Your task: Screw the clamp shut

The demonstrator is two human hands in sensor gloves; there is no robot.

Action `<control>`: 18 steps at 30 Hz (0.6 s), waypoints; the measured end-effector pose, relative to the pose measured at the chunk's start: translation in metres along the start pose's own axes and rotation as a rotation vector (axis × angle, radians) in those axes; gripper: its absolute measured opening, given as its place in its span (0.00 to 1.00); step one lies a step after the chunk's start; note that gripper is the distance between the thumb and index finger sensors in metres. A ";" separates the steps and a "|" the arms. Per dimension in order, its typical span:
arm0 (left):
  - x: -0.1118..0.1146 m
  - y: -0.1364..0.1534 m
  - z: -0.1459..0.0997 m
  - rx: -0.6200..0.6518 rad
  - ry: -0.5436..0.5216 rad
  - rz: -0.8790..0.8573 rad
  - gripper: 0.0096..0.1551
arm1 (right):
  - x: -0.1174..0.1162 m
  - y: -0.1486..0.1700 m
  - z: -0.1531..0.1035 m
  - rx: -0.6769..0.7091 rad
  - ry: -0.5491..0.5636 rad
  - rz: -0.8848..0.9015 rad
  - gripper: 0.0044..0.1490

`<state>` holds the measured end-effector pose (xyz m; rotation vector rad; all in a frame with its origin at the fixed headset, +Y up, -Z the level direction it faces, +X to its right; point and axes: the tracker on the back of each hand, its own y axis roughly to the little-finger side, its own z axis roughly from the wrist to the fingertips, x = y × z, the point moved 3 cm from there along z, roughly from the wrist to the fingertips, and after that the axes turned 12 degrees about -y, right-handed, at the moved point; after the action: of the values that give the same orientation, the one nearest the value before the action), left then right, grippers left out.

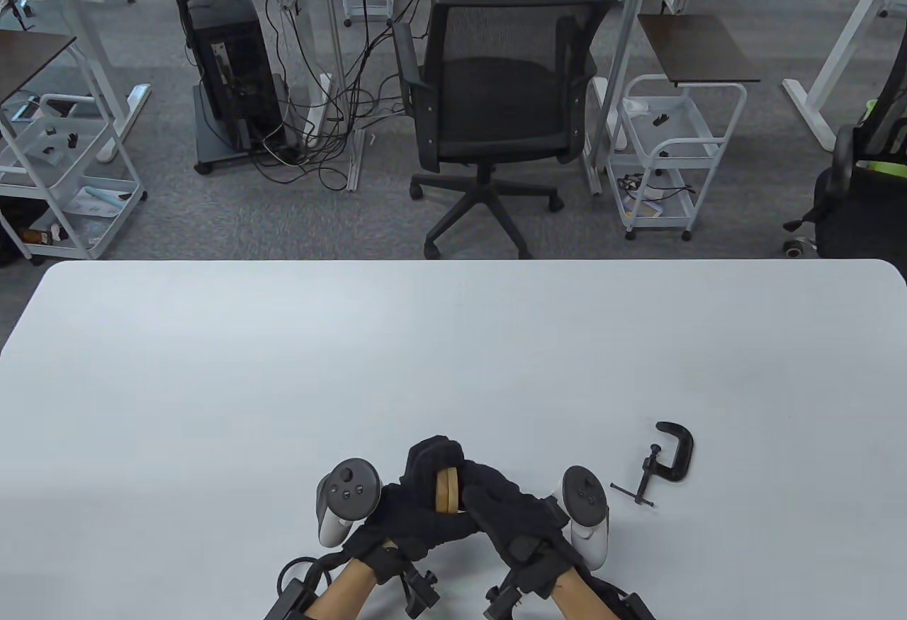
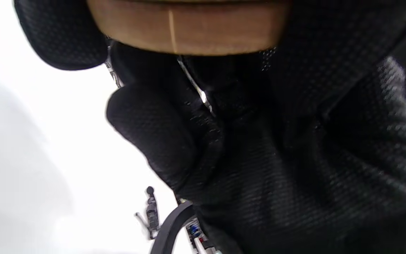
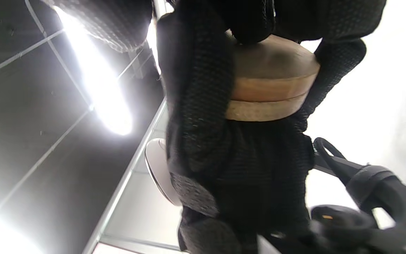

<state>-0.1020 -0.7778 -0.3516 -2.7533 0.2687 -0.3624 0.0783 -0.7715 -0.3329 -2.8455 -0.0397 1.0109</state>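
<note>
A black C-clamp (image 1: 669, 460) lies on the white table (image 1: 453, 365), right of both hands, with its screw and crossbar pointing toward me. No hand touches it. It also shows small in the left wrist view (image 2: 160, 220). Both gloved hands meet at the front middle of the table around two stacked wooden discs (image 1: 447, 491). My left hand (image 1: 429, 468) grips them from the left and over the top. My right hand (image 1: 485, 499) grips them from the right. The discs show up close in the left wrist view (image 2: 189, 28) and the right wrist view (image 3: 270, 88).
A black office chair (image 1: 496, 103) stands behind the table's far edge, with white carts (image 1: 669, 152) and desks beyond it. The table shows only the hands, the discs and the clamp.
</note>
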 end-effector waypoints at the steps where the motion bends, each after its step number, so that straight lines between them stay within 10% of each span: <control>1: -0.001 -0.001 0.001 -0.004 -0.010 -0.026 0.62 | 0.002 -0.005 -0.001 0.007 0.026 -0.039 0.45; 12: -0.028 0.003 -0.001 -0.016 -0.095 -0.045 0.61 | 0.117 -0.082 -0.050 -0.153 0.572 -0.699 0.45; 18: -0.021 0.007 0.002 -0.031 -0.068 -0.030 0.61 | 0.178 -0.032 -0.089 -0.587 0.713 -0.833 0.50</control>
<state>-0.1219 -0.7791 -0.3605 -2.7967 0.2184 -0.2741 0.2730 -0.7374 -0.3715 -2.9292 -1.4817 -0.2307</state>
